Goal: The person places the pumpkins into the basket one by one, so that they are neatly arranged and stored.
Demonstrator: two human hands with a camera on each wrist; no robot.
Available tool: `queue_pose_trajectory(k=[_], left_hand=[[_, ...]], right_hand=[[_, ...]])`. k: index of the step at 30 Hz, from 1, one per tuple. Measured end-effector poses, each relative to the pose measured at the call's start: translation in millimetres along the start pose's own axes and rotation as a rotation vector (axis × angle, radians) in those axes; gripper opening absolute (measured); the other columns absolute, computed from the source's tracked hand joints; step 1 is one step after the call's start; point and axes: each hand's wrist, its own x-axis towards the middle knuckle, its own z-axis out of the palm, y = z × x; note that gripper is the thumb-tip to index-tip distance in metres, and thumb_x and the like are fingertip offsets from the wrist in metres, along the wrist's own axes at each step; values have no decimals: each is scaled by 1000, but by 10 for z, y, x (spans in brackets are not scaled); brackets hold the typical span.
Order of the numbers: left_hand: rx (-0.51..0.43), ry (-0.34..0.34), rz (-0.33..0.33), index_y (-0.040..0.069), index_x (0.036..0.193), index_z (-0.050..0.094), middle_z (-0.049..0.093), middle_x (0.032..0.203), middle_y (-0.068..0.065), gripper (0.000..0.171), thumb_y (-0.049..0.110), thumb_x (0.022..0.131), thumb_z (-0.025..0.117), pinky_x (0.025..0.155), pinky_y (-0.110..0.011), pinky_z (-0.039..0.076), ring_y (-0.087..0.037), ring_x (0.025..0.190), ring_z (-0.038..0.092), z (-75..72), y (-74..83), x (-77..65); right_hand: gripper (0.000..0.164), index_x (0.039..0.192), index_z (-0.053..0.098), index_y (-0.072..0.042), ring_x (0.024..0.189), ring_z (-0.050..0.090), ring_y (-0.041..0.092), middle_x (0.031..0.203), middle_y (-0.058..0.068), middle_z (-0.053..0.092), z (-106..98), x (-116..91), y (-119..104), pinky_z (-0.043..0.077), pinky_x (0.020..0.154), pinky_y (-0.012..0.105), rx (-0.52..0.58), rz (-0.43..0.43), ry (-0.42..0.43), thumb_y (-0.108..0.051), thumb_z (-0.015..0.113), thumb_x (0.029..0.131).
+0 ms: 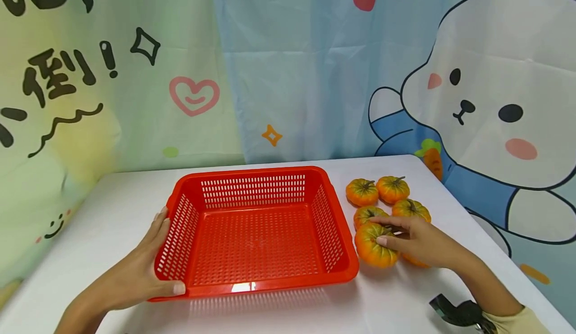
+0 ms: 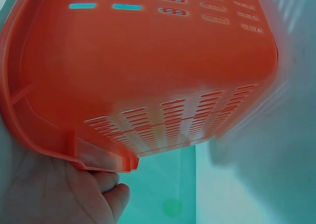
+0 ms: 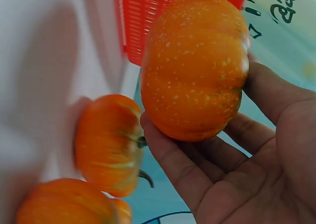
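An empty red plastic basket (image 1: 258, 286) with slotted walls stands on the table. My left hand (image 1: 135, 269) rests against its left front corner, fingers fairly straight along the left rim and thumb at the front edge. In the left wrist view, that hand (image 2: 59, 192) touches the basket's rim (image 2: 37, 140). Just right of the basket, my right hand (image 1: 420, 239) holds a small orange pumpkin (image 1: 374, 249) between thumb and fingers. The right wrist view shows this pumpkin (image 3: 195, 68) raised off the table, with the stem side hidden.
Several more pumpkins sit behind and around the right hand, including one at the back (image 1: 393, 189) and one partly under the hand (image 1: 414, 260). A black strap-like device (image 1: 459, 311) is by the right wrist. A printed curtain (image 1: 297, 74) hangs behind the white table (image 1: 126, 199).
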Motion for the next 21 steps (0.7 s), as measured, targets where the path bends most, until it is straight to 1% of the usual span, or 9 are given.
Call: queue_pose_trajectory(k=[5,12,14,16,21], left_hand=[[2,-2,-6,12,156,-7,-11,162,-9,127,35,70,84,90,-68,36,-36,146,-4,-5,6,3],[1,8,2,14,156,-6,-9,162,-9,128,35,69,85,91,-69,35,-33,146,-6,-2,12,1],[9,10,3,14,156,-6,-8,162,-8,128,36,69,85,91,-69,35,-32,146,-6,-1,10,4],[17,12,2,13,156,-5,-8,162,-8,128,37,69,85,91,-68,35,-33,146,-5,-1,10,6],[28,12,-8,12,156,-5,-7,162,-8,128,37,68,85,90,-68,37,-33,146,-4,-1,13,10]], right_hand=[[46,131,62,-5,106,59,28,122,14,63,-87,21,-65,53,84,36,-26,-19,43,-28,68,92],[47,136,58,-6,108,58,30,125,16,60,-95,77,-174,52,81,26,38,-29,94,-26,66,94],[46,136,58,-6,107,59,29,125,16,61,-96,97,-206,51,81,25,36,-45,114,-25,65,94],[46,136,58,-6,107,60,29,125,16,61,-100,118,-238,52,81,25,29,-61,129,-25,65,95],[46,138,57,-8,111,60,31,130,16,58,-102,183,-322,52,83,31,39,-98,139,-23,65,95]])
